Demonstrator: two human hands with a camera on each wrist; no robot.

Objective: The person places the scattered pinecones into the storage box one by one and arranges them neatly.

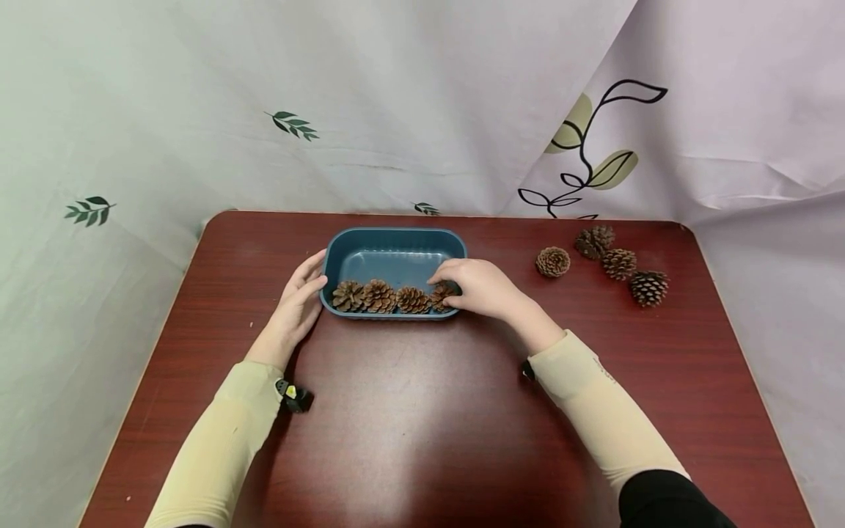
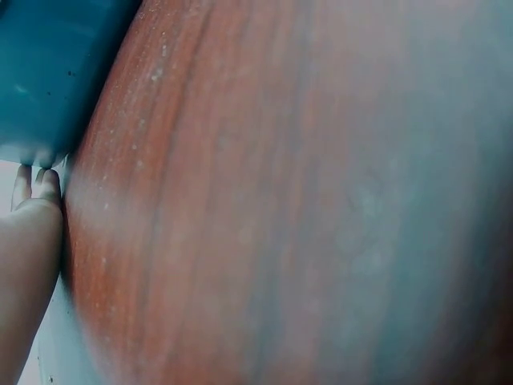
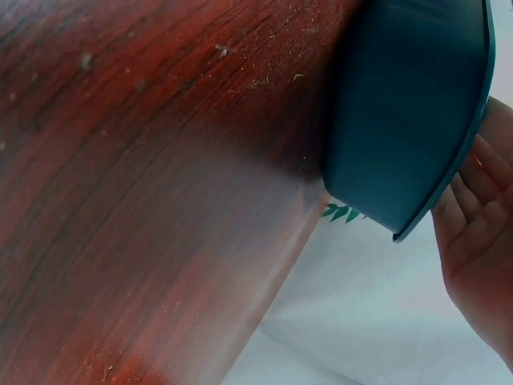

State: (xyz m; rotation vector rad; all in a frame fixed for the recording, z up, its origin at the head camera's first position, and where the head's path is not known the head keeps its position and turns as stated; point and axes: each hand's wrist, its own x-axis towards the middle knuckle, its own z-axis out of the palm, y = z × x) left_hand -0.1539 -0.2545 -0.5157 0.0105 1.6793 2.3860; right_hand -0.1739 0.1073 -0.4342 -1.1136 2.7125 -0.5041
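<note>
A blue rectangular plastic bin (image 1: 396, 317) sits toward the back of the table, with several brown pine cones lined up along its near wall. The right hand (image 1: 485, 287) reaches over the bin's right end. Its thumb and fingers pinch the rightmost pine cone (image 1: 441, 296), which is partly covered by the hand. Against the bin's left end rests the left hand (image 1: 297, 304), its fingers fairly straight along the outer wall and the thumb near the rim. In the right wrist view the bin's wall (image 3: 405, 112) hides the right fingertips and the cone.
To the right of the bin lie more pine cones: a single one (image 1: 552, 262) and a loose group including a dark one (image 1: 649, 288). The reddish-brown wooden table (image 1: 383, 411) ends at a pale curtain (image 1: 370, 161) with leaf prints behind it.
</note>
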